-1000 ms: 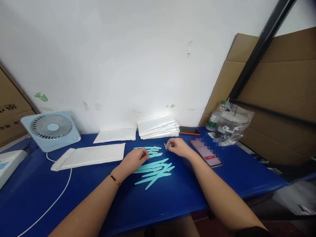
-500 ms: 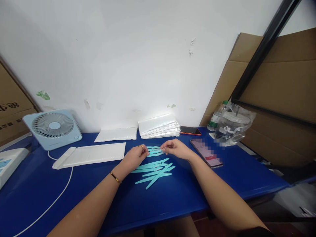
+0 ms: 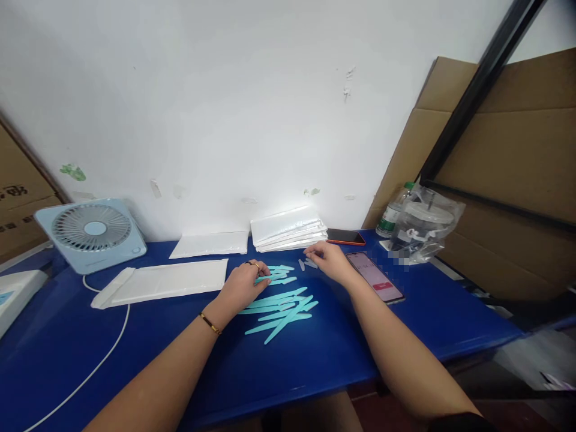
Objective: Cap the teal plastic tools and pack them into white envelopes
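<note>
My left hand (image 3: 249,280) is closed, its thumb and finger pinching a turquoise eyebrow razor (image 3: 262,278). Beside its fingertips, several more turquoise razors (image 3: 281,269) lie on the blue table. Nearer to me is a second, loose group of razors (image 3: 283,309), some crossing over others. My right hand (image 3: 326,258) is further right, thumb and fingers pinched together just above a few small translucent blade caps (image 3: 302,264). It seems to hold one such cap, though the fingers partly hide it.
White padded packets (image 3: 288,228) are stacked by the wall, with more flat packets (image 3: 171,282) to the left. A blue fan (image 3: 92,234) stands far left. Two phones, one lit (image 3: 375,277) and one dark (image 3: 345,236), a bottle (image 3: 390,219) and a bagged cup (image 3: 425,225) are on the right.
My right hand has moved right, away from the razor in my left hand, to the small translucent caps. My left hand has stayed nearly in place.
</note>
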The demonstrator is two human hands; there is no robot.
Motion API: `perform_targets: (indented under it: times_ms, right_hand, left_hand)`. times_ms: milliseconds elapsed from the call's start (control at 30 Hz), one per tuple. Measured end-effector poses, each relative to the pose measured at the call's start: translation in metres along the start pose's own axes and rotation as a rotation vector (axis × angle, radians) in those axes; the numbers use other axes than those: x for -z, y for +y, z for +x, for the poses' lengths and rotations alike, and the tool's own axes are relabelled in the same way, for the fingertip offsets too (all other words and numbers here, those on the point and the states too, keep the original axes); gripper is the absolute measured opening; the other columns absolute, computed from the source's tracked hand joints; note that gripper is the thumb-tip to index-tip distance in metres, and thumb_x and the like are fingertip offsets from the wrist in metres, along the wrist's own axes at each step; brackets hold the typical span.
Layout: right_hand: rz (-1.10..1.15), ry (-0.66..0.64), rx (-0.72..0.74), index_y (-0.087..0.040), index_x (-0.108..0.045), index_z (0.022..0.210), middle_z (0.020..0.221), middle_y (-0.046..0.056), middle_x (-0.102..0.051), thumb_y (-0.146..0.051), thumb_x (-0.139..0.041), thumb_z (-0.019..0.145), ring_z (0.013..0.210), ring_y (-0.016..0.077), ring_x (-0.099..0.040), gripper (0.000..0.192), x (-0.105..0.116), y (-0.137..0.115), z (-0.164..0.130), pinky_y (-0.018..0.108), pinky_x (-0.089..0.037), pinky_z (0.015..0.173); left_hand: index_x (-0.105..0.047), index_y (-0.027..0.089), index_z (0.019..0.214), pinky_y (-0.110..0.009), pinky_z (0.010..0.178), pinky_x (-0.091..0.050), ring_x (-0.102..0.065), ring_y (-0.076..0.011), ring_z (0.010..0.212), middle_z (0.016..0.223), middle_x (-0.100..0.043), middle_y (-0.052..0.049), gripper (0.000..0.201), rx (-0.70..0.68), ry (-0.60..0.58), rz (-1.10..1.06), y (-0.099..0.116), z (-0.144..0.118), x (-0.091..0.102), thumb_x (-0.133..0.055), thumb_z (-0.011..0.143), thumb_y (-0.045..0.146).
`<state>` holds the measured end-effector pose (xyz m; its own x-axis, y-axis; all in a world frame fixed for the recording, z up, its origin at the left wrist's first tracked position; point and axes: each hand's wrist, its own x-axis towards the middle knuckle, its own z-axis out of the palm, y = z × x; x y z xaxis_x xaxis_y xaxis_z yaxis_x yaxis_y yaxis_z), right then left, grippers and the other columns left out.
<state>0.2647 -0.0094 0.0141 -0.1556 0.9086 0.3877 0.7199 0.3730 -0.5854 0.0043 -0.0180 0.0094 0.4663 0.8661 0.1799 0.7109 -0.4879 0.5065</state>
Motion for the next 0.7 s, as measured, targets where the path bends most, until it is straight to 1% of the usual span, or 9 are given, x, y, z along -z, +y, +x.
perform_targets:
  times_ms: [67,167,267,333,400,467,567,633,700]
  right_hand:
    - [-0.116,0.022,-0.047,-0.018,-0.070,0.085,0.085,0.005,-0.068,-0.022,-0.056,0.079,0.077,0.0170,-0.060,0.015,0.006,0.010,0.002,0.027,-0.043,0.070]
    - [-0.251,-0.055,-0.087,-0.019,-0.070,0.084,0.086,0.005,-0.067,-0.026,-0.058,0.079,0.079,0.0172,-0.059,0.015,0.000,0.014,0.003,0.025,-0.042,0.070]
    - [-0.402,-0.150,-0.089,-0.019,-0.069,0.088,0.091,0.007,-0.066,-0.035,-0.061,0.078,0.085,0.0194,-0.059,0.020,-0.015,0.007,0.005,0.026,-0.042,0.071]
    - [-0.495,-0.185,-0.092,-0.019,-0.068,0.088,0.092,0.008,-0.066,-0.031,-0.059,0.079,0.085,0.0206,-0.059,0.017,-0.024,0.001,0.005,0.026,-0.041,0.070]
    - [-0.544,-0.195,-0.095,-0.017,-0.068,0.085,0.091,0.010,-0.065,-0.021,-0.055,0.080,0.084,0.0215,-0.060,0.014,-0.030,-0.004,0.005,0.027,-0.041,0.068]
    - [-0.557,-0.184,-0.097,-0.016,-0.067,0.083,0.091,0.012,-0.065,-0.014,-0.053,0.078,0.084,0.0226,-0.059,0.015,-0.032,-0.006,0.005,0.028,-0.040,0.067]
    - [-0.554,-0.174,-0.088,-0.017,-0.065,0.082,0.091,0.010,-0.065,-0.013,-0.053,0.075,0.085,0.0219,-0.059,0.013,-0.031,-0.005,0.004,0.027,-0.039,0.065]
    - [-0.477,-0.156,-0.089,-0.018,-0.063,0.080,0.088,0.008,-0.065,-0.016,-0.055,0.075,0.081,0.0194,-0.059,0.010,-0.026,-0.002,0.003,0.025,-0.039,0.064]
    - [-0.308,-0.125,-0.084,-0.018,-0.062,0.080,0.081,0.005,-0.065,-0.020,-0.054,0.078,0.073,0.0164,-0.058,0.009,-0.019,0.002,0.003,0.024,-0.039,0.063]
  left_hand:
    - [-0.063,0.022,0.085,-0.029,0.069,-0.041,-0.057,-0.0210,0.082,0.089,-0.063,-0.005,0.022,-0.020,-0.094,-0.009,0.002,-0.003,0.002,-0.058,0.073,0.040]
    - [-0.065,0.022,0.078,-0.026,0.062,-0.039,-0.056,-0.0191,0.073,0.081,-0.064,-0.003,0.021,-0.019,-0.210,-0.032,0.004,-0.007,0.001,-0.059,0.071,0.041]
    - [-0.064,0.022,0.070,-0.025,0.055,-0.035,-0.054,-0.0171,0.064,0.072,-0.063,-0.003,0.020,0.001,-0.234,-0.024,0.005,-0.007,-0.002,-0.054,0.075,0.038]
    - [-0.063,0.022,0.067,-0.026,0.054,-0.034,-0.054,-0.0167,0.062,0.070,-0.063,-0.002,0.020,0.009,-0.225,-0.016,0.005,-0.006,-0.003,-0.052,0.076,0.036]
    - [-0.063,0.022,0.067,-0.026,0.053,-0.033,-0.053,-0.0162,0.060,0.070,-0.063,-0.002,0.021,0.014,-0.226,-0.021,0.005,-0.006,-0.002,-0.051,0.077,0.037]
    - [-0.063,0.022,0.071,-0.025,0.053,-0.033,-0.054,-0.0162,0.061,0.071,-0.063,-0.002,0.021,-0.004,-0.238,-0.034,0.005,-0.007,-0.002,-0.053,0.076,0.040]
    - [-0.063,0.023,0.075,-0.025,0.053,-0.034,-0.054,-0.0163,0.063,0.072,-0.063,-0.001,0.020,-0.029,-0.258,-0.034,0.005,-0.009,-0.001,-0.058,0.071,0.042]
    - [-0.062,0.022,0.073,-0.025,0.053,-0.034,-0.054,-0.0160,0.062,0.071,-0.063,-0.001,0.018,-0.024,-0.265,-0.025,0.004,-0.010,-0.002,-0.056,0.073,0.039]
    - [-0.061,0.022,0.072,-0.024,0.054,-0.034,-0.054,-0.0157,0.062,0.070,-0.062,-0.001,0.018,-0.013,-0.255,-0.032,0.002,-0.010,-0.002,-0.053,0.076,0.038]
